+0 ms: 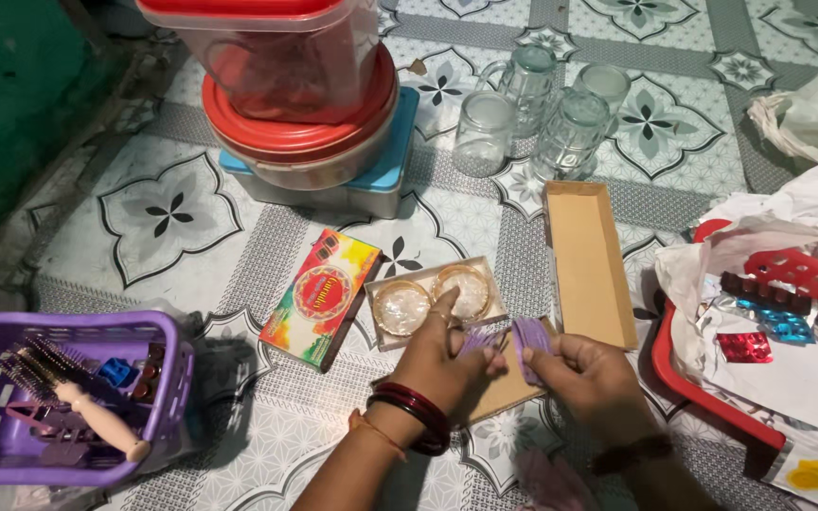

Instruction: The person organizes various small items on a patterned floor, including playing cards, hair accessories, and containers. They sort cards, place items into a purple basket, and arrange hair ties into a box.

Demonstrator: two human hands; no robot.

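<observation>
- Both my hands meet just below the small open box: my left hand (pixel 437 364) has its fingers closed around a bunch of purple bangles (pixel 485 339), and my right hand (pixel 591 374) pinches another stack of purple bangles (pixel 529 336) between thumb and fingers.
- Those bangles sit in the air between my hands, above a flat piece of brown card (pixel 504 388) that lies on the patterned surface (pixel 172 213).
- Judging by how things lie, two sets look already placed: the small open box (pixel 435 301) just above my left hand holds two gold bangle sets (pixel 433 301) side by side.
- What seems left is the purple lot in my grip; I cannot tell where it belongs.
- An empty long cardboard tray (pixel 587 260) lies just right of the box, with nothing in it.
- Beside the box on the left lies a colourful printed lid (pixel 322 295).
- Farther off: four upturned glasses (pixel 542 114), stacked red-lidded containers (pixel 300 104), a purple basket (pixel 68 397) with a hairbrush, and a red tray (pixel 702 397) full of papers and blister packs.
</observation>
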